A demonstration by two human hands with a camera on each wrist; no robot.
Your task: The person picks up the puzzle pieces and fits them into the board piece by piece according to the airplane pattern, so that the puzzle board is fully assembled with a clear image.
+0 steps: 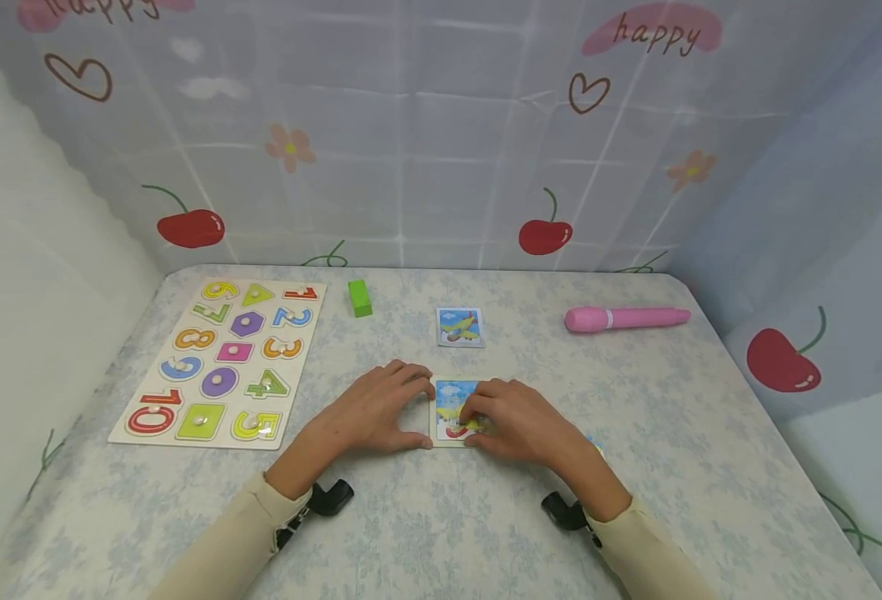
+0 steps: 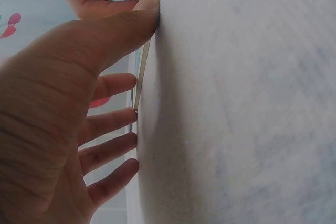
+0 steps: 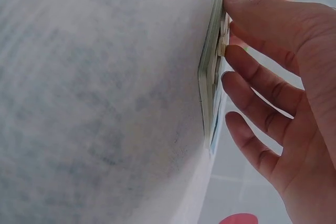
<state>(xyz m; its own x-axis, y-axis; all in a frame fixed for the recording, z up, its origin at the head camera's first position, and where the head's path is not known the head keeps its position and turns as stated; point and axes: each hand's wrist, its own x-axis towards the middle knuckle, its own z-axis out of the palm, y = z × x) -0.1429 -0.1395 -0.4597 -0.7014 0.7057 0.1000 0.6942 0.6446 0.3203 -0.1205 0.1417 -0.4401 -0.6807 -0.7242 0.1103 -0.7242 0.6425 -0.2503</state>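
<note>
In the head view a small square picture puzzle board (image 1: 433, 417) with a pale rim lies in front of me, showing a yellow and red plane on blue. My left hand (image 1: 381, 408) holds its left side, thumb at the near corner and index finger farther up. Over the right part is my right hand (image 1: 519, 421), covering some of the picture. The right wrist view has the thumb at the rim of the board (image 3: 205, 85) and a fingertip against a small yellowish puzzle piece (image 3: 222, 50) standing slightly proud. The left fingers (image 2: 113, 85) spread along the edge.
A matching picture card (image 1: 459, 327) lies beyond the board. To the left are a number-and-shape peg board (image 1: 261, 400) and a green block (image 1: 360, 298). A pink pen-shaped object (image 1: 628, 319) lies at right. Behind my right wrist, a small colourful thing (image 1: 596, 445) is mostly hidden.
</note>
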